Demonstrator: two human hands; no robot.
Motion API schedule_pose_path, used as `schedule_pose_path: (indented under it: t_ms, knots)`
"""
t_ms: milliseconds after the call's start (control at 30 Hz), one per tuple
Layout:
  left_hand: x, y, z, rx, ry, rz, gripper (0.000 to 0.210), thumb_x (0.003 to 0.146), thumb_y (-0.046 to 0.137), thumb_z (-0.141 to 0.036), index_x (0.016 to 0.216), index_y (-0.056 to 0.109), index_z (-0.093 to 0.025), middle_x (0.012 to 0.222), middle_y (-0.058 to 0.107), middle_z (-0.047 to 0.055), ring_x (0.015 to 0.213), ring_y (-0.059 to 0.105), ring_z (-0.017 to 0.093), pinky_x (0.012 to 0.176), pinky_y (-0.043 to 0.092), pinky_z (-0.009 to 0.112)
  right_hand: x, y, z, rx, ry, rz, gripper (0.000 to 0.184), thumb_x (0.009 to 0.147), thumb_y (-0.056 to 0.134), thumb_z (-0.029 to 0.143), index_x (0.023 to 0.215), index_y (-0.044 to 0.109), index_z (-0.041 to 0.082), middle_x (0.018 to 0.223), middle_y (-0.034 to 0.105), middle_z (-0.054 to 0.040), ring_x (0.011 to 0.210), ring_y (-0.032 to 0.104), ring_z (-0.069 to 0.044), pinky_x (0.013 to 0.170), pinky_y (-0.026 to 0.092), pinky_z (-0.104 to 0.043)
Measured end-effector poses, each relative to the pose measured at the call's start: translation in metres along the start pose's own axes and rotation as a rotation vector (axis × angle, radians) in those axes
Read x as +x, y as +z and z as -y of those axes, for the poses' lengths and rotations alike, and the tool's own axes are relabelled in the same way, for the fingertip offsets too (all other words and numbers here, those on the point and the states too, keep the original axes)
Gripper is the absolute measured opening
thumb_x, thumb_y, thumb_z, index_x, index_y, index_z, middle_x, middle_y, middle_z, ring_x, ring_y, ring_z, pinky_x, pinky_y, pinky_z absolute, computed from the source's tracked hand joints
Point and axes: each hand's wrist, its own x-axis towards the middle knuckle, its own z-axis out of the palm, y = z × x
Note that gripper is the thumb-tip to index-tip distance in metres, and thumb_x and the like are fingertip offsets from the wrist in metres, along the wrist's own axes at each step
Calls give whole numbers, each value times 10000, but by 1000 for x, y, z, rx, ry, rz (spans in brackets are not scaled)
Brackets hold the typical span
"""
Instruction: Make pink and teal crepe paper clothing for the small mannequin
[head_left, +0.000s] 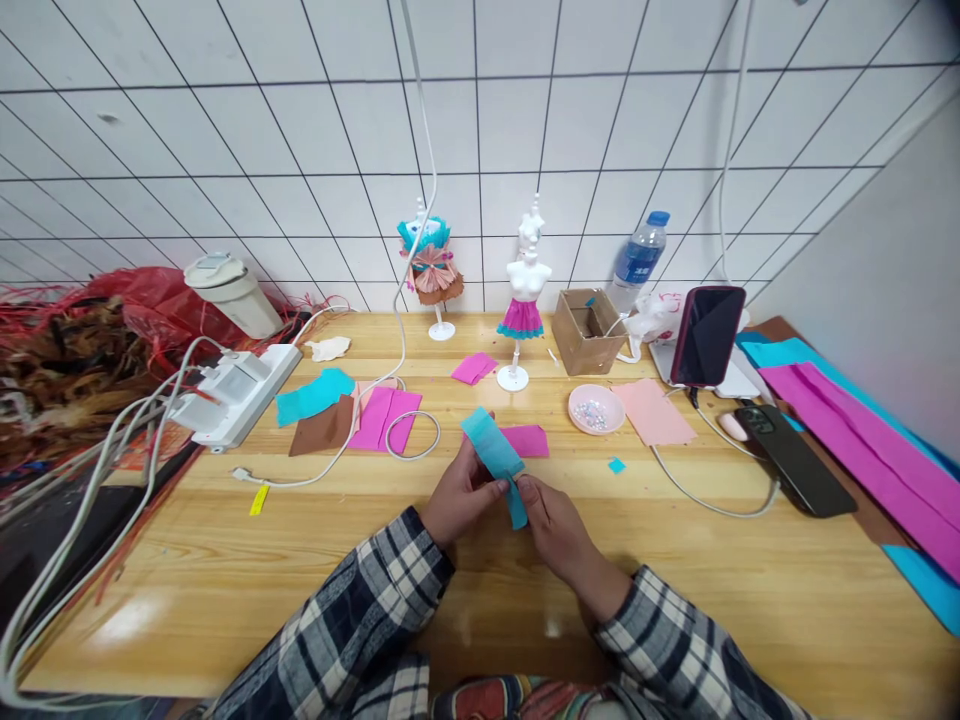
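Between my hands is a strip of turquoise crepe paper (491,445), held above the table with its lower end hanging down. My left hand (466,490) pinches it from the left, thumb on the front. From the right, my right hand (553,520) grips its edge near the middle with thumb and finger. Just behind the strip lies a piece of magenta paper (529,441). Further back stands a small white mannequin (528,280) in a magenta skirt (520,317) with a turquoise hem. Another mannequin (433,265) beside it wears turquoise, pink and brown paper.
A pink dish (597,410) of small shiny beads, a cardboard box (588,335) and a water bottle (642,258) stand right of centre. Phones (799,458) and paper strips (862,440) lie right. Cables (322,478), a power strip (236,395) and paper pieces (322,425) occupy the left.
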Motion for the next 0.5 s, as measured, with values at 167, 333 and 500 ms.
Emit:
schedule_pose_path:
  t_ms: [167, 333, 500]
  knots:
    - [0, 0, 1, -8, 2, 6, 874, 776, 719, -293, 1487, 212, -251, 1281, 534, 86, 1102, 523, 226, 959, 401, 351, 1, 0, 1, -16, 1, -4, 444, 988, 237, 494, 725, 463, 216, 662, 536, 12, 628, 484, -148, 587, 318, -267]
    - [-1, -1, -3, 1, 23, -20, 743, 822, 662, -329, 1461, 292, -244, 1298, 534, 77, 1138, 506, 235, 978, 391, 366, 1, 0, 0, -43, 9, 10, 440, 987, 224, 489, 726, 457, 222, 660, 530, 8, 630, 481, -159, 587, 305, -278]
    - [1, -1, -3, -12, 44, -88, 647, 810, 674, -323, 1388, 400, -225, 1215, 586, 65, 1092, 535, 224, 922, 422, 340, 1, 0, 2, -65, 9, 8, 438, 986, 219, 482, 703, 435, 226, 645, 514, 11, 615, 469, -160, 583, 301, -279]
